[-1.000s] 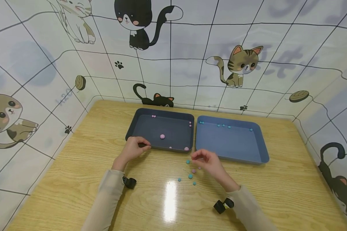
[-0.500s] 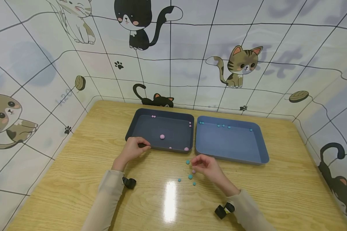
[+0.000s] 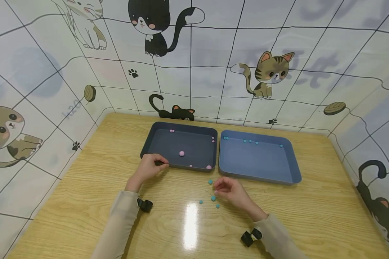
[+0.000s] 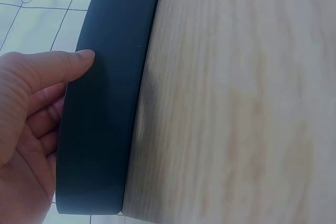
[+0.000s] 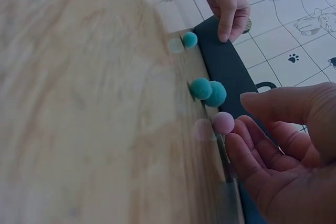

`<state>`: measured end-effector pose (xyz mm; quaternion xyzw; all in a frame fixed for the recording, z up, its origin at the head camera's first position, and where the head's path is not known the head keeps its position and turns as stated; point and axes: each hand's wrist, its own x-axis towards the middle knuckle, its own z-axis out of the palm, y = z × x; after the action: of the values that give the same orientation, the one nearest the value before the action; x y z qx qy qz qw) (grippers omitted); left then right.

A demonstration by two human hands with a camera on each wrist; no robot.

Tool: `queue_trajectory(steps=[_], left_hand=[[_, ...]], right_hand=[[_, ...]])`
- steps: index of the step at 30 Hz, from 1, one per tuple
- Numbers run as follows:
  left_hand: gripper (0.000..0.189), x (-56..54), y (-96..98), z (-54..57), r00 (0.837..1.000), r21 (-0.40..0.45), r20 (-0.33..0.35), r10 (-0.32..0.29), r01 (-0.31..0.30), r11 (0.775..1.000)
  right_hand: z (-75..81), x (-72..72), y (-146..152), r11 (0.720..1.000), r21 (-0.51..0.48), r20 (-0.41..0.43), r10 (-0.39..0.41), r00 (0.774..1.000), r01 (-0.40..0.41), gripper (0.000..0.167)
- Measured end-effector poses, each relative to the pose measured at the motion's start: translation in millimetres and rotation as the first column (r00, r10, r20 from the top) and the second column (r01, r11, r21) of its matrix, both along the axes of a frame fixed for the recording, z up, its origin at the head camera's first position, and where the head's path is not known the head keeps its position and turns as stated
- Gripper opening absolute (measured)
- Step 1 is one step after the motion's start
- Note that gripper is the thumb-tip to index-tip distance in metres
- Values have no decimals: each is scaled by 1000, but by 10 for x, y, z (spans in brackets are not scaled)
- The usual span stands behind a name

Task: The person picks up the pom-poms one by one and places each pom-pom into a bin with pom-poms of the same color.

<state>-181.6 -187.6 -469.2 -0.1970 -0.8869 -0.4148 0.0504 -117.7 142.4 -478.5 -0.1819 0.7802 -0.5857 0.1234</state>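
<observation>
My left hand [image 3: 151, 167] grips the near wall of the dark tray [image 4: 113, 103], thumb on the outer side and fingers curled behind the rim. Low over the table, my right hand [image 3: 232, 193] has its fingers loosely bent and the thumb held apart from them. In the right wrist view a pink pom-pom [image 5: 223, 123] sits right at its fingertips; the hand mostly hides it in the head view. Several teal pom-poms lie nearby on the wood, one [image 3: 210, 182] just left of the fingers and a larger one [image 3: 213, 198] below them.
Inside the dark tray are several pink pom-poms, the largest-looking [image 3: 182, 153] near its middle. Beside it on the right stands a blue tray [image 3: 262, 162] with several small teal pom-poms along its far side. A cat-print wall covering [image 3: 207, 82] borders the table.
My right hand has moved down and toward me, from the blue tray's near edge to the pink pom-pom. A smaller pink pom-pom beside it is out of sight now. The left hand stays put.
</observation>
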Motion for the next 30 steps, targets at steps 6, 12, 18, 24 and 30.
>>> queue_trajectory(steps=[6,12,18,24,30], left_hand=[[6,-1,-3,-12,1000,4,-17,-3,3,1000],[6,-7,-9,-18,1000,8,-11,-3,3,1000],[5,-3,-13,-10,1000,2,-1,5,-5,1000],[5,5,-8,10,1000,4,-8,5,-5,1000],[6,10,-13,3,1000,-5,2,-1,1,1000]], right_hand=[[-34,13,-8,999,28,-24,25,999,-24,16],[-53,7,-18,997,70,-58,39,998,-35,17],[105,54,-88,991,133,-110,42,993,-27,16],[291,103,-145,989,148,-129,47,991,-28,14],[50,47,-93,989,145,-132,38,991,-19,15]])
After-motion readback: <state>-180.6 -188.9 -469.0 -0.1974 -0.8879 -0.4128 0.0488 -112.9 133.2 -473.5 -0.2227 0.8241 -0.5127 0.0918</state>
